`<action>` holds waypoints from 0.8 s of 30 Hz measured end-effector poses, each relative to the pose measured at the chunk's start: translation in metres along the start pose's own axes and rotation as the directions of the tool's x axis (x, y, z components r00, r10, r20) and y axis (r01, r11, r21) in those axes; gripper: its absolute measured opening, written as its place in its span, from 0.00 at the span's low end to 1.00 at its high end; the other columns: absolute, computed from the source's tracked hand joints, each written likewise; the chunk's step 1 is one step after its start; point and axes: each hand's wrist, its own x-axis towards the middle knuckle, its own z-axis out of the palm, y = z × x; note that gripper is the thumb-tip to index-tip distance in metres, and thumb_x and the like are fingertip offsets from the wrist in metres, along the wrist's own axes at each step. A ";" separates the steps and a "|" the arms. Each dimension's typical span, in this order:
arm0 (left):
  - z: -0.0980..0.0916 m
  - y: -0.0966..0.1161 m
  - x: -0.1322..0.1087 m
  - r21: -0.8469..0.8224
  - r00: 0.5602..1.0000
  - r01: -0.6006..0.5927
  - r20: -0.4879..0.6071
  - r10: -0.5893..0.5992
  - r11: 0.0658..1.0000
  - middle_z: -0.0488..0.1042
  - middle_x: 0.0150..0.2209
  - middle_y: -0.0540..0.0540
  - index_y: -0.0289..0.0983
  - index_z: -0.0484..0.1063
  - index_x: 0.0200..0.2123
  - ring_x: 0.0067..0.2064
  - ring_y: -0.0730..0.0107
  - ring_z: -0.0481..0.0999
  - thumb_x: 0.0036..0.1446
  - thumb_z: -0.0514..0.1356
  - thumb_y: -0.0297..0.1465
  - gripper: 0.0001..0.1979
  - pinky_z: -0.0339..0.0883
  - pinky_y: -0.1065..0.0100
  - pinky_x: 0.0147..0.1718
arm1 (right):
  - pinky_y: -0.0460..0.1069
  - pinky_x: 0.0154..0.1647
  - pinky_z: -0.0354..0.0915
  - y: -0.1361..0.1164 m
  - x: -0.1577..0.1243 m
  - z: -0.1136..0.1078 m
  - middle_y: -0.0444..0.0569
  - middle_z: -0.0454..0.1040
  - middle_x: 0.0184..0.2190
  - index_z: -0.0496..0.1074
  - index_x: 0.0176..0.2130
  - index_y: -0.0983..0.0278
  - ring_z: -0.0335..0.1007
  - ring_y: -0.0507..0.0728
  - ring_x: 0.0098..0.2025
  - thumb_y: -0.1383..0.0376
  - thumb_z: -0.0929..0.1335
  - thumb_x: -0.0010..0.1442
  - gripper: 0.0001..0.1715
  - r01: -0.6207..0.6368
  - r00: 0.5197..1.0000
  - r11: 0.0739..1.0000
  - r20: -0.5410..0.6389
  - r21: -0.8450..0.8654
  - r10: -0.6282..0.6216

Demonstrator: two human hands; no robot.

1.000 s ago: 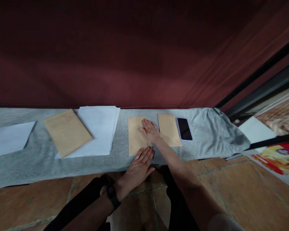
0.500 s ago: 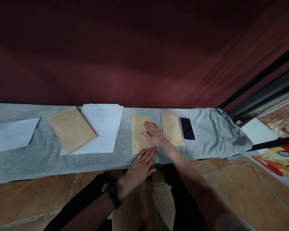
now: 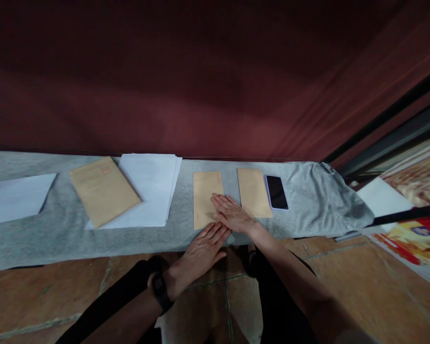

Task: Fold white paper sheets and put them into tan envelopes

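Observation:
A narrow tan envelope (image 3: pixel 205 193) lies on a grey cloth (image 3: pixel 75 239) spread over the floor. My right hand (image 3: pixel 232 215) lies flat on the envelope's lower right part, fingers stretched out. My left hand (image 3: pixel 200 251) rests flat at the envelope's near end, fingers together and extended, with a black watch on its wrist. A second tan envelope (image 3: pixel 253 192) lies just to the right, untouched.
A black phone (image 3: pixel 276 191) lies beside the second envelope. To the left are a stack of white sheets (image 3: pixel 148 186), a large tan envelope (image 3: pixel 102 189) on them, and another white sheet (image 3: pixel 16 198). A dark red curtain hangs behind. Printed paper (image 3: pixel 412 239) lies at right on the tiles.
My right hand has slid down the envelope toward me, from its upper part to its lower right. My left hand has stayed at the near end.

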 end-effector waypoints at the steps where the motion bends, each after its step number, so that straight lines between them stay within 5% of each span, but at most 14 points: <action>1: 0.000 0.000 0.000 -0.005 1.000 0.004 0.002 -0.004 1.000 0.65 0.69 0.40 0.37 0.59 0.69 0.71 0.57 0.61 0.69 0.54 0.43 0.30 0.52 0.53 0.70 | 0.58 0.77 0.42 0.000 -0.001 0.000 0.51 0.44 0.75 0.47 0.74 0.63 0.40 0.56 0.77 0.54 0.55 0.76 0.35 0.011 1.000 1.000 0.010 0.001 -0.011; 19: -0.009 0.000 0.004 -0.071 0.999 0.053 -0.007 -0.053 0.996 0.65 0.69 0.38 0.36 0.60 0.68 0.69 0.60 0.65 0.70 0.54 0.39 0.27 0.60 0.56 0.67 | 0.61 0.76 0.42 0.020 0.065 0.006 0.56 0.45 0.75 0.49 0.74 0.69 0.42 0.62 0.76 0.51 0.55 0.74 0.38 -0.317 0.933 0.948 -0.181 -0.007 0.311; 24: -0.016 -0.005 0.001 -0.098 0.997 0.071 -0.024 -0.074 0.993 0.68 0.67 0.39 0.37 0.62 0.67 0.67 0.61 0.69 0.71 0.53 0.37 0.25 0.65 0.58 0.64 | 0.62 0.76 0.41 0.021 0.064 0.008 0.57 0.44 0.75 0.47 0.74 0.69 0.41 0.63 0.76 0.51 0.55 0.74 0.40 -0.311 0.931 0.950 -0.195 0.012 0.307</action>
